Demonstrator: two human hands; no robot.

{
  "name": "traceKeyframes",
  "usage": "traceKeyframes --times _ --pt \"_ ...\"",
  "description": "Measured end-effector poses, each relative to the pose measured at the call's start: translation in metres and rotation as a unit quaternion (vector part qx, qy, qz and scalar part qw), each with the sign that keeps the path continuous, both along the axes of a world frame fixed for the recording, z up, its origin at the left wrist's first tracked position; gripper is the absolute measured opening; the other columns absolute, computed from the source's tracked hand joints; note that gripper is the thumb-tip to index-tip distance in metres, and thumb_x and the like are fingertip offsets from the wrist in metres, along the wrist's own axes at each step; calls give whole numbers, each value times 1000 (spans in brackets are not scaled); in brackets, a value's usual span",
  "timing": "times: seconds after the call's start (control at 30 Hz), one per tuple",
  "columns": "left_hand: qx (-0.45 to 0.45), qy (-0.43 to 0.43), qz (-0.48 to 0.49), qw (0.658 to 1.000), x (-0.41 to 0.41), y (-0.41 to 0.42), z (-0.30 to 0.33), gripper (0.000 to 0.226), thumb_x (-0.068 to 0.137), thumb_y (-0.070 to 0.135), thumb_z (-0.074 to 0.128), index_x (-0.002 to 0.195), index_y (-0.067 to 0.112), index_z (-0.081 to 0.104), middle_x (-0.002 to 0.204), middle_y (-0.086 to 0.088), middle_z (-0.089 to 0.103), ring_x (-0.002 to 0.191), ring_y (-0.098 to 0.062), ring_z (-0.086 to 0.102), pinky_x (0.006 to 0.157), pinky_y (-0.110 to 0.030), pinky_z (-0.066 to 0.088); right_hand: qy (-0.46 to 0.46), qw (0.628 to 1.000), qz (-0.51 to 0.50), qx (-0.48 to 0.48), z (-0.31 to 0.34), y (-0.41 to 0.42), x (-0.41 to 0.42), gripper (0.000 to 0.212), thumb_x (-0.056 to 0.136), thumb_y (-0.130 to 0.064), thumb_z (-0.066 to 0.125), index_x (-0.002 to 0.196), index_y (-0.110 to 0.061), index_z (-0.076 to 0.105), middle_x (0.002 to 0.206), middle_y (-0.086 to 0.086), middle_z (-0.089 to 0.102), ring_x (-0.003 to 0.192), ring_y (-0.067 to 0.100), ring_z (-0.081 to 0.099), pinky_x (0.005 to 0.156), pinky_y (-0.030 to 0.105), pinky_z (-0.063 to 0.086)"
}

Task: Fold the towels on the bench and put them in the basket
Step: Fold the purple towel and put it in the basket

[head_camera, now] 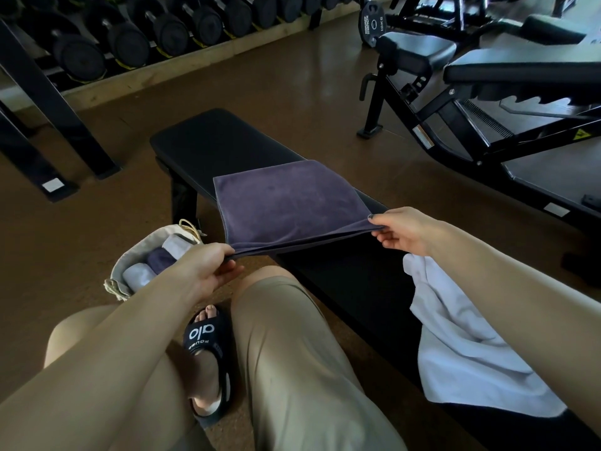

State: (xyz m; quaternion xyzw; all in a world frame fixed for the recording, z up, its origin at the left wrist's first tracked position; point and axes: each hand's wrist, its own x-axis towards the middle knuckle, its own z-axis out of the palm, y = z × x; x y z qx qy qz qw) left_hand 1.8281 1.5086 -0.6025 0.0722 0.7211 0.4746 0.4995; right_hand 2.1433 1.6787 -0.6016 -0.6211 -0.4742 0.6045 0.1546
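Observation:
A dark purple towel (pixel 286 203), folded double, lies across the black bench (pixel 214 141). My left hand (pixel 208 268) pinches its near left corner, lifted just off the bench edge. My right hand (pixel 401 231) pinches the near right corner. A white towel (pixel 468 346) lies crumpled on the bench under my right forearm. The fabric basket (pixel 130 265) stands on the floor left of the bench, holding rolled white and purple towels, partly hidden by my left arm.
My knees in beige shorts and a foot in a black slide sandal (pixel 205 349) fill the foreground. A dumbbell rack (pixel 130 37) lines the back left. An adjustable bench frame (pixel 487 102) stands at the right on the brown floor.

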Motion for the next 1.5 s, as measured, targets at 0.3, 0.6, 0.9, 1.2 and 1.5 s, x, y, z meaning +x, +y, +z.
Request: traceKeyframes --times 0.3,0.6,0.9,1.2,1.5 --pt "6 0 -2 1000 -1 -2 5 14 100 -4 53 109 4 57 85 -8 56 63 -10 51 53 -27 59 -29 999 -15 -2 2 0 -7 19 96 -13 71 112 -4 69 84 9 68 68 13 63 59 23 53" --pt "36 126 -78 988 5 -7 16 18 99 -3 50 101 5 66 93 -12 57 73 -15 55 75 -35 59 -52 997 -15 52 8 0 -9 17 95 -8 71 108 -5 62 89 15 72 69 15 67 61 25 56" --pt "30 375 -220 900 2 -13 20 7 93 11 69 96 15 65 78 -3 68 71 -13 65 64 -27 50 -30 994 -7 105 11 -2 -11 7 99 -5 61 105 -10 63 92 16 67 73 19 62 64 29 54" --pt "74 461 -257 846 -6 -17 22 11 89 16 75 85 23 67 97 0 65 88 -19 66 79 -39 56 -15 996 -54 71 10 -1 -17 12 96 -2 57 103 -9 65 87 12 63 72 18 59 66 29 55" --pt "169 503 -343 775 -11 -26 36 6 89 17 76 88 19 70 97 8 70 91 -9 65 82 -35 56 -10 994 -100 39 8 6 -17 14 94 -1 58 104 -7 66 82 10 62 65 13 56 59 25 52"
